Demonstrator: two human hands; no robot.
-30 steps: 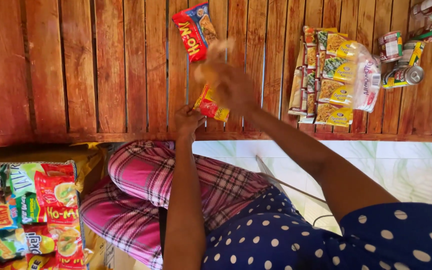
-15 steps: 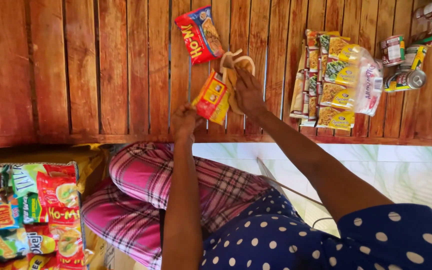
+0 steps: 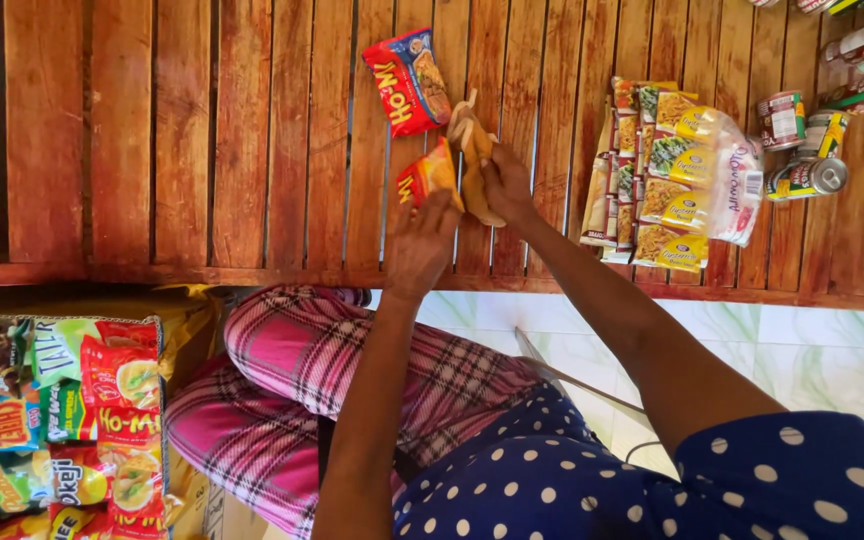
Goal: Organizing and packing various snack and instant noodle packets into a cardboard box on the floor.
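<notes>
Reddish-brown slatted wooden worktop [image 3: 202, 150] fills the upper part of the view, with pale tiled floor [image 3: 802, 340] below its edge. Both hands meet over the slats: the left hand [image 3: 422, 245] pinches a small red and yellow flat snack packet [image 3: 424, 175] at its lower end, while the right hand [image 3: 507, 185], fingers curled, grips a bundle of tan paper-like wrappers [image 3: 474, 140] pressed against that packet. Just beyond the hands lies a red and blue noodle packet [image 3: 408, 80], already set flat on the wood. To the right of the right hand sits a clear plastic multipack of yellow and green noodle packets [image 3: 687, 180], and farther right a cluster of small tin cans [image 3: 812, 150]. Below and left of the left hand, near a pink checked cloth [image 3: 352, 370], a heap of bright snack packets [image 3: 62, 420] remains piled. Judging by this, only one packet is laid out and most remain.
</notes>
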